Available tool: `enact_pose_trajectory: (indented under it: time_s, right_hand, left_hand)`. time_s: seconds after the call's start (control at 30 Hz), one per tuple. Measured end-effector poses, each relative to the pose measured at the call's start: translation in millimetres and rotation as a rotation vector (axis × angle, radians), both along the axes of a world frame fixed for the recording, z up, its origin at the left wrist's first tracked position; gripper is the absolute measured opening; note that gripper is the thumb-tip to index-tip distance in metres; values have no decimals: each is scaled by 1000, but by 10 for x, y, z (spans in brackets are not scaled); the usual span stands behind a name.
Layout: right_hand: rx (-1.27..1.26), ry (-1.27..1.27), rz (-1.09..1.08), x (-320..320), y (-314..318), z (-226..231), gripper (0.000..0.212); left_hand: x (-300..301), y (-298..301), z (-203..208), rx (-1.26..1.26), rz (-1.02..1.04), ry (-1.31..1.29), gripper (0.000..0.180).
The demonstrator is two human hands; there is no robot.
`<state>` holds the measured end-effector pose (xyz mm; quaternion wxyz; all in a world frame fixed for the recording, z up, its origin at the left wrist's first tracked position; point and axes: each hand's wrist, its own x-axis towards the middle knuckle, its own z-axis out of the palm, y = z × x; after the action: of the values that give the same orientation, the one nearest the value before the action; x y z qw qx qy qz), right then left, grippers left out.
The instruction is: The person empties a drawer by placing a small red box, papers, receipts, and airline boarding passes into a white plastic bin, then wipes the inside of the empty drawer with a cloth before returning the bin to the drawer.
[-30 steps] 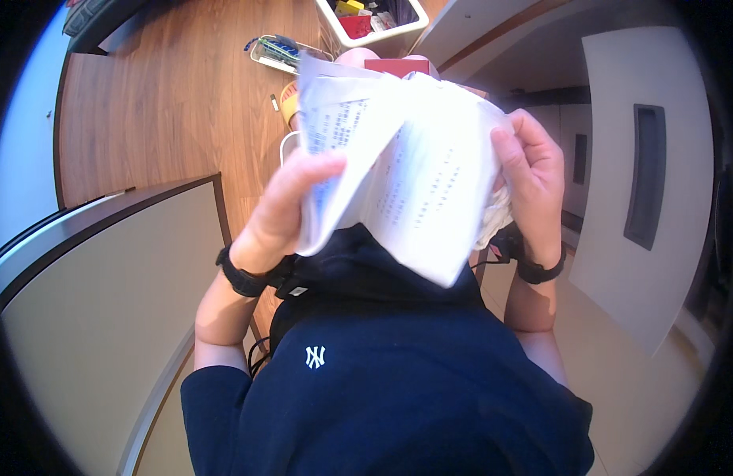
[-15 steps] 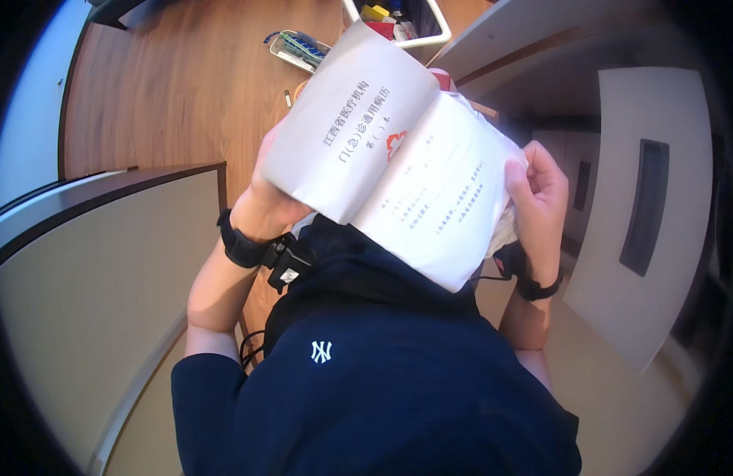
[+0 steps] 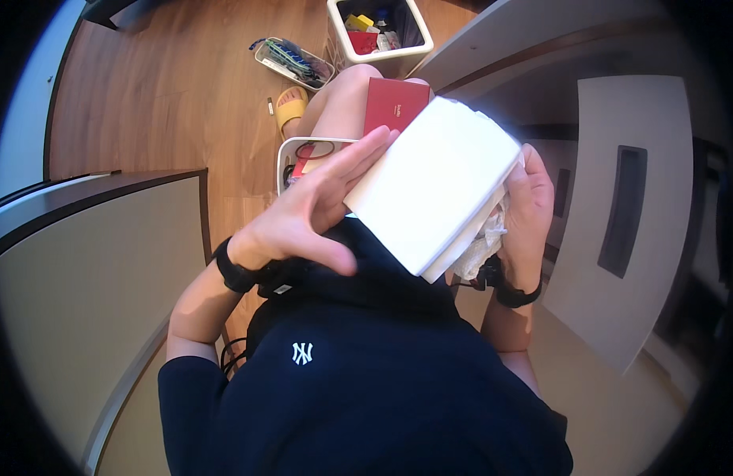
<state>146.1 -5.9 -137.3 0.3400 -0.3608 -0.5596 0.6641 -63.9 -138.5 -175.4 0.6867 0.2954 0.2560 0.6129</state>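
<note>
A white paper booklet, closed over, is tilted in front of my body. My right hand grips its right edge, thumb on top, fingers hidden behind. Crumpled whitish paper or tissue sticks out beneath the booklet beside the same hand; whether that hand holds it too I cannot tell. My left hand is open at the booklet's left edge, thumb spread wide and fingers stretched out; contact with the edge is unclear. Beyond the booklet, a red booklet or flat box rests on my lap.
A white bin with a dark liner and litter stands ahead. Beside it lies a clear-sided basket of cords. A white container sits by my legs. Cabinet panels flank me left and right.
The booklet's raised cover has folded down, so its printed pages no longer show. My left hand has let go and spread open. The red item and white container have come into view.
</note>
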Motion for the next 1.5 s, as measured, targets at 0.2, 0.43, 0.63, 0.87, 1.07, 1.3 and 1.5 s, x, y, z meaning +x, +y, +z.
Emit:
enact_pose_trajectory:
  time_s: [0.2, 0.43, 0.63, 0.87, 1.07, 1.3, 1.5]
  right_hand:
    - [-26, 71, 104, 95, 6, -3, 19]
    - [-150, 69, 49, 89, 30, 54, 19]
    - [14, -28, 118, 135, 36, 97, 16]
    - [96, -275, 500, 139, -116, 97, 4]
    - [-76, 15, 425, 24, -195, 203, 36]
    - [-67, -97, 426, -16, -152, 236, 48]
    - [-89, 42, 372, -90, -189, 121, 55]
  left_hand:
    - [-75, 81, -13, 239, 177, 893, 100]
    - [-89, 91, -72, 303, 204, 973, 91]
    - [-219, -15, -56, -181, 55, 64, 44]
    - [10, 257, 114, -452, 660, -75, 39]
    - [3, 310, 46, -130, 832, 916, 27]
    - [78, 425, 6, -122, 925, 885, 16]
    - [166, 347, 155, -169, 488, 1097, 50]
